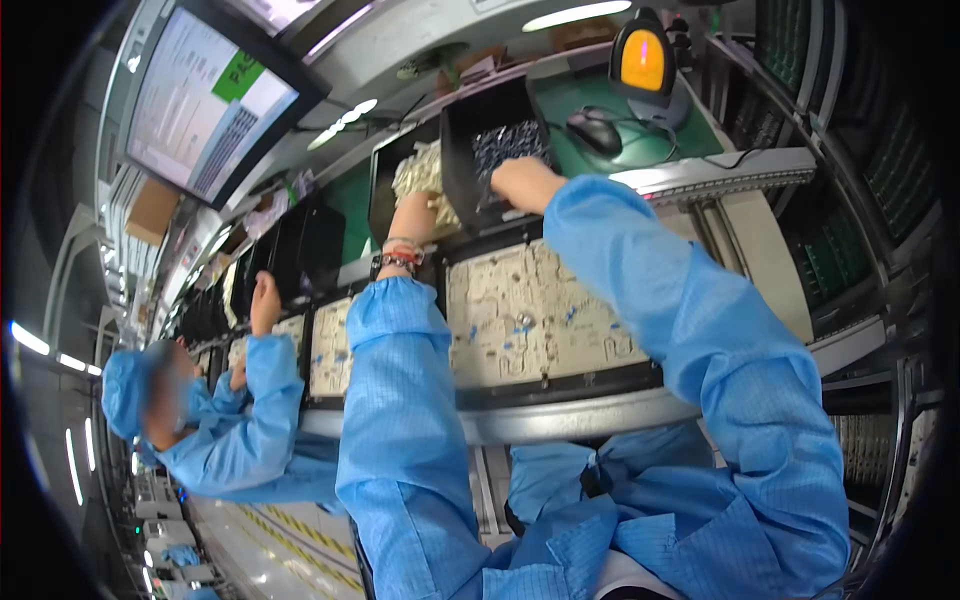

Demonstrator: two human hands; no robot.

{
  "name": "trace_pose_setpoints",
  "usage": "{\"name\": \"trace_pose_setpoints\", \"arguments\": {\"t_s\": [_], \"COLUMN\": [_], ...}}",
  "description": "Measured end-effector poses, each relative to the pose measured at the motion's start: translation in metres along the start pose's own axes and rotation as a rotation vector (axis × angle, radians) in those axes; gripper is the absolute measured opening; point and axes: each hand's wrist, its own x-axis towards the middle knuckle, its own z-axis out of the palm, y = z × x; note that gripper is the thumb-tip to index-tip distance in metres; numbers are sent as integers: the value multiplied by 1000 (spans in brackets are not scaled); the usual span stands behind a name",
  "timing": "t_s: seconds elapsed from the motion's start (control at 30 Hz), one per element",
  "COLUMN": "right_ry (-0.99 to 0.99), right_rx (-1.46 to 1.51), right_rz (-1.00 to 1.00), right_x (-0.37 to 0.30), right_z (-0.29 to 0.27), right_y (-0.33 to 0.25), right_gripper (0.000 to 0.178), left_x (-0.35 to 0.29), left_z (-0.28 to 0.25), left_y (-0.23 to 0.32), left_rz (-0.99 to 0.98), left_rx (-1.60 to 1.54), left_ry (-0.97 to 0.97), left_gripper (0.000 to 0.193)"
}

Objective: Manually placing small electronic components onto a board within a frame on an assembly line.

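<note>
My left hand (pixel 415 216) reaches into a black bin at the cream-coloured small parts (pixel 420 168). Its fingers look curled among them, and what they hold is hidden. To its right, my right hand (pixel 527 184) is at the near side of a second black bin (pixel 488 108), by a heap of small dark parts (pixel 508 145). Those fingers are bent together, their tips out of sight, so I cannot make out what is in them. Below both hands lies a pale panel (pixel 500 330) with cut-outs and small blue pieces, set in a dark frame.
A monitor (pixel 215 100) hangs at the upper left. On the green mat stand a black mouse (pixel 594 131) and a yellow-and-black scanner (pixel 643 65). A metal rail (pixel 560 415) edges the line in front of me. Another person in blue (pixel 235 430) works close on my left.
</note>
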Motion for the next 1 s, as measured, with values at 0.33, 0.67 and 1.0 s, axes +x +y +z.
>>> {"name": "trace_pose_setpoints", "arguments": {"t_s": [0.33, 0.67, 1.0], "right_ry": [407, -43, 52], "right_rx": [140, 725, 532], "right_rz": [-94, 203, 37], "right_x": [-20, -160, -209], "right_z": [-43, -50, -4], "right_y": [11, -54, -65], "right_gripper": [8, 8, 10], "left_x": [29, 29, 19], "left_z": [40, 41, 16], "left_y": [-8, -23, -12], "left_rz": [-18, 66, 52], "left_rx": [-95, 6, -192], "left_ry": [61, 0, 144], "left_gripper": [18, 16, 22]}}
